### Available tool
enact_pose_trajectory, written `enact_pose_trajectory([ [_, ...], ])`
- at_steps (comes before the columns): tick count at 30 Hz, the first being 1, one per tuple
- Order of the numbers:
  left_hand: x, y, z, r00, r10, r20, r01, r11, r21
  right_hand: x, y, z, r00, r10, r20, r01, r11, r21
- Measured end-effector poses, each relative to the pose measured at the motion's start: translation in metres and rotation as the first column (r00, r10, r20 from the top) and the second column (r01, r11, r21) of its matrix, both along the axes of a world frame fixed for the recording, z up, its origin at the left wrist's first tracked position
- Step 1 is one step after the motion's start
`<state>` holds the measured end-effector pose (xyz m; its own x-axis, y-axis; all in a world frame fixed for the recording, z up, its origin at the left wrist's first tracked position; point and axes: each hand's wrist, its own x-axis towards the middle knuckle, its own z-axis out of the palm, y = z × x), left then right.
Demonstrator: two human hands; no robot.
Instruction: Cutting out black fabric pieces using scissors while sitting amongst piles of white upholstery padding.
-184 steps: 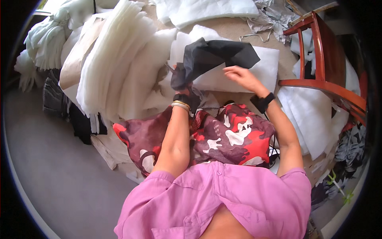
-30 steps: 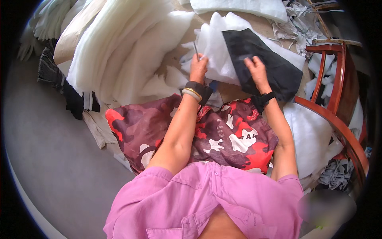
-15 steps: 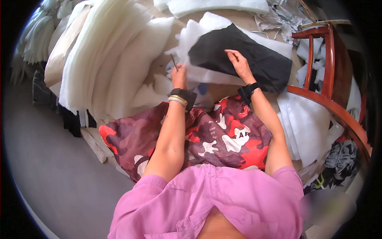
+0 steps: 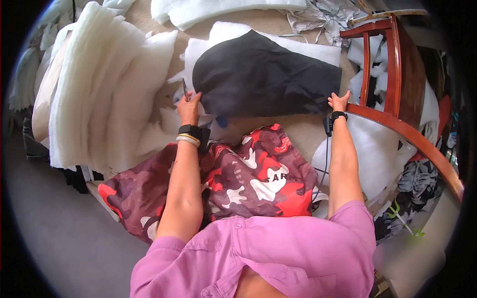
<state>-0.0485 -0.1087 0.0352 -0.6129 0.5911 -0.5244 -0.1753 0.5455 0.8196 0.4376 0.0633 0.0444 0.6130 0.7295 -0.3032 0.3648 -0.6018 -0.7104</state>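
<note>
A black fabric piece (image 4: 263, 74) with a rounded left end lies spread over white batting (image 4: 228, 32). At its left edge, my left hand (image 4: 189, 108) is closed on scissors (image 4: 185, 88), their slim metal tip pointing up and away; its fingertips touch the fabric. My right hand (image 4: 339, 102) is at the fabric's lower right corner, thumb and forefinger pinching the edge while another finger stands out. A red and maroon camouflage-print cloth (image 4: 248, 174) covers the area between my forearms.
A tall stack of white batting layers (image 4: 99, 89) stands at left. The red-brown wooden chair frame (image 4: 395, 69) lies close beyond my right hand, with white batting sheets (image 4: 370, 154) beneath. Crumpled silvery sheeting (image 4: 318, 20) is at the far right. A black cable (image 4: 325, 159) hangs by my right forearm.
My right hand has moved from the fabric's middle to its right end. The fabric lies flatter and further spread. The view has shifted, and my left hand stays by the left edge with the scissors.
</note>
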Motion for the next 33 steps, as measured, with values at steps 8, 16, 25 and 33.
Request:
enact_pose_trajectory([
  [8,0.006,0.003,0.001,0.997,0.083,-0.008,-0.083,0.997,0.001,0.031,0.017,-0.018,0.992,0.093,-0.089,-0.105,0.985,-0.137],
  [16,0.001,-0.005,0.003,0.993,0.109,0.044,-0.108,0.994,-0.026,0.003,0.023,0.003,0.98,0.186,0.076,-0.198,0.953,0.231],
  [25,-0.007,-0.006,-0.008,0.997,0.063,-0.047,-0.067,0.994,-0.09,0.021,0.038,-0.022,0.929,0.13,0.346,-0.161,0.985,0.061],
  [33,-0.002,-0.01,-0.001,0.988,0.042,-0.149,-0.044,0.999,-0.007,-0.01,0.045,-0.004,0.7,0.21,0.683,-0.339,0.939,0.059],
])
